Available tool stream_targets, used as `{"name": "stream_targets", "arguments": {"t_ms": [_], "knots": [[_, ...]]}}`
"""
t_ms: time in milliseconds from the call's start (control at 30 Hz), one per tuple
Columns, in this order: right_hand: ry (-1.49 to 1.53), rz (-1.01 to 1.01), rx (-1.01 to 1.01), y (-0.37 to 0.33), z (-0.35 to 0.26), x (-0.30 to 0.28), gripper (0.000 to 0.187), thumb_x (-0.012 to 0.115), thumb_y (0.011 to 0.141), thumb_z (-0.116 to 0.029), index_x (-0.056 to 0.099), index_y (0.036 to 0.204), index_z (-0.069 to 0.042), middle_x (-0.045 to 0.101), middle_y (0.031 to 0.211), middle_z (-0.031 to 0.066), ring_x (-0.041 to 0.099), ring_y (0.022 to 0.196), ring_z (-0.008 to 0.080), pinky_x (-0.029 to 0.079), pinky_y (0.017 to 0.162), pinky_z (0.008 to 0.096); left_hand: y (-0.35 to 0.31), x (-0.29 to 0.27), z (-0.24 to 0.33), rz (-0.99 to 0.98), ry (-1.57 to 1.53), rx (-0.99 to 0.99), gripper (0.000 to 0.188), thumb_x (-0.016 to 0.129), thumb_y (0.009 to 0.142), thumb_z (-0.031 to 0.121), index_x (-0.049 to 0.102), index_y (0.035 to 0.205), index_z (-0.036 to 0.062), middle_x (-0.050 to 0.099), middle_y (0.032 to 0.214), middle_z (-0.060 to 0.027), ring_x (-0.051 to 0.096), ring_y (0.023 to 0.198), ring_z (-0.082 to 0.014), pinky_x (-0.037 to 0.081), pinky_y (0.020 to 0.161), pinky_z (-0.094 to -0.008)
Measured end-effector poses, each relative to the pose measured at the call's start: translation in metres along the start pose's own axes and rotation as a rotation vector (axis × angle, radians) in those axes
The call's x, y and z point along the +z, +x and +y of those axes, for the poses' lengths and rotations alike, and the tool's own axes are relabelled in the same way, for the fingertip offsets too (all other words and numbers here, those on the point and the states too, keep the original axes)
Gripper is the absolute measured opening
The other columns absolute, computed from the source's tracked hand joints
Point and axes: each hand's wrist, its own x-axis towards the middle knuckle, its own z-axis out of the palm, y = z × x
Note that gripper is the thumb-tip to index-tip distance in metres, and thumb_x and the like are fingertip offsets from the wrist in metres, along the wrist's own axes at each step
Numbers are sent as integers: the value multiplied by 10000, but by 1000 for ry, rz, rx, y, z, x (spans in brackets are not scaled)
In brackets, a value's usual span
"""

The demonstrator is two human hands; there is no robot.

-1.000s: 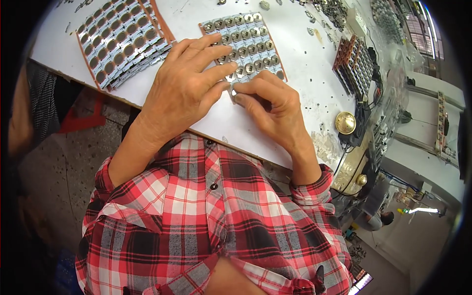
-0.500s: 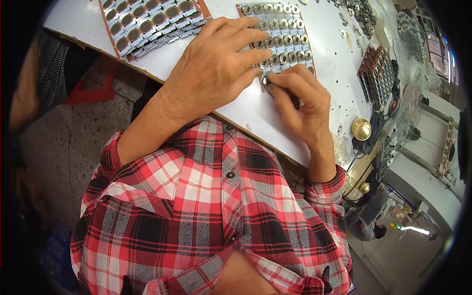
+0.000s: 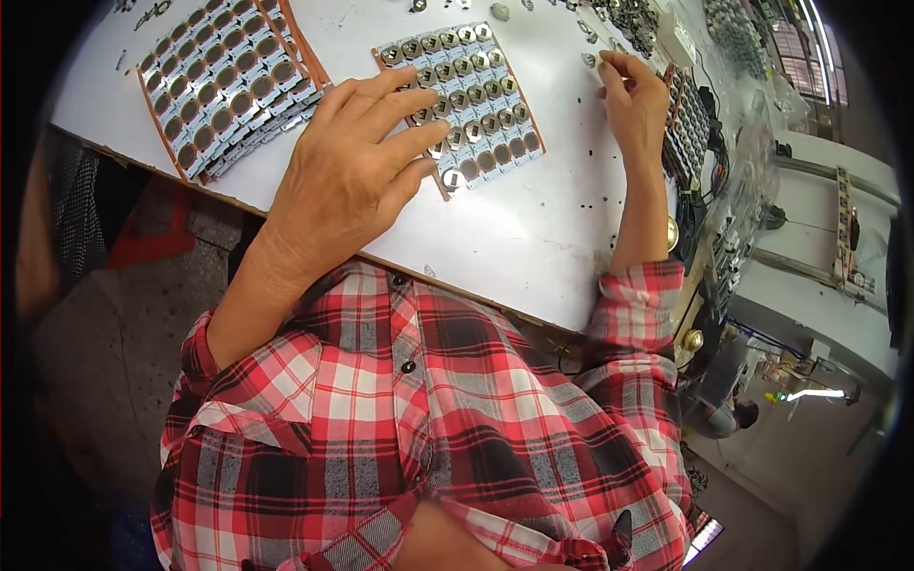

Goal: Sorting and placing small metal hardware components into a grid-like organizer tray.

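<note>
A panel of small joined circuit boards [image 3: 481, 114] lies on the white table in front of me. Most of its rows carry round silver metal pieces. Its nearest row shows dark round spots, with one shiny metal piece [image 3: 452, 179] at the left corner. My left hand [image 3: 347, 167] lies across the panel's left edge, fingers spread, with nothing in it. Off to the right, my right hand [image 3: 636, 103] reaches past the panel, its thumb and index tips slightly apart. A loose metal piece [image 3: 588, 59] lies just beside those fingertips.
At the left is a stack of similar panels [image 3: 224, 90] with dark round spots. More panels [image 3: 687, 124] stand beyond my right wrist. A heap of loose metal parts [image 3: 628, 21] and a white block [image 3: 677, 40] sit at the far right. The table's front edge [image 3: 457, 281] runs before my shirt.
My right hand has left the panel's near left corner and moved right and away to the loose parts, uncovering the corner metal piece. My left hand stays on the panel; the view has shifted.
</note>
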Motion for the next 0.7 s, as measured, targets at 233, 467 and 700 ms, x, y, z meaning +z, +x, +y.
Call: {"name": "stream_targets", "arguments": {"t_ms": [233,467,700], "knots": [[-53,-88,-92,-2,-12,10,138,702,918,-132,730,998,-23,725,807,85,671,646,159,516,630,319,0,1,-2,22,-20,-6,387,819,745,30,738,1123,58,679,1272,-117,573,1312,-327,458,1044,-465],[601,-581,102,-68,-83,-12,171,704,965,-65,721,1099,40,710,902,64,649,707,93,512,558,229,-3,5,-5,48,4,-1,399,832,739,72,744,1128,82,683,1265,-101,584,1301,-312,468,1035,-447],[708,-728,217,-98,-96,-4,157,684,976,-32,711,1115,36,711,896,65,630,664,80,508,532,217,6,-16,2,-45,-71,12,335,751,863,132,697,1158,-16,649,1249,-181,541,1286,-373,449,1022,-480]]}}
